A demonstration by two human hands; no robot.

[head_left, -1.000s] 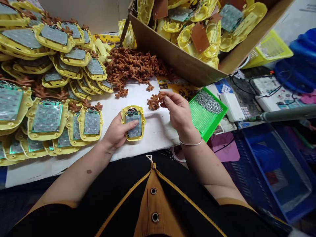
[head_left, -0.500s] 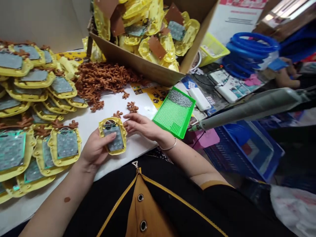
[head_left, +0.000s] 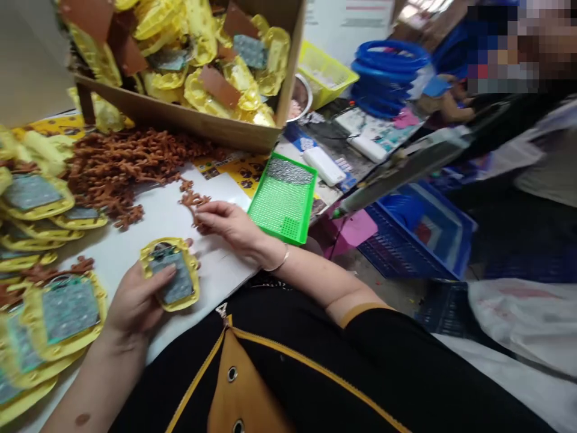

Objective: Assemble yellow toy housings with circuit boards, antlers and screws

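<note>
My left hand (head_left: 139,297) is closed around a yellow plastic shell (head_left: 195,282) with its open side up. A grey-green circuit board (head_left: 178,282) sits inside it, and my thumb presses on the board. Fingertips show past the shell's far side. Over the white tabletop, my right hand (head_left: 237,231) pinches at a brown antler-shaped piece (head_left: 197,221), partly hidden by the fingers. Just beyond lie a few more brown antler pieces (head_left: 192,197). A large heap of the same antlers (head_left: 121,159) spreads farther back.
At left are stacked yellow shells with boards (head_left: 67,307), some bearing antlers. A cardboard box (head_left: 189,117) of yellow shells stands behind the heap. Right of my hand lies a green tray (head_left: 282,204) with small metallic parts. A grey pole (head_left: 396,168) crosses at right; another person sits beyond.
The view has swung right, so things appear shifted left. My right hand has left the shell's edge and reached the small group of antlers. My left hand still holds the shell.
</note>
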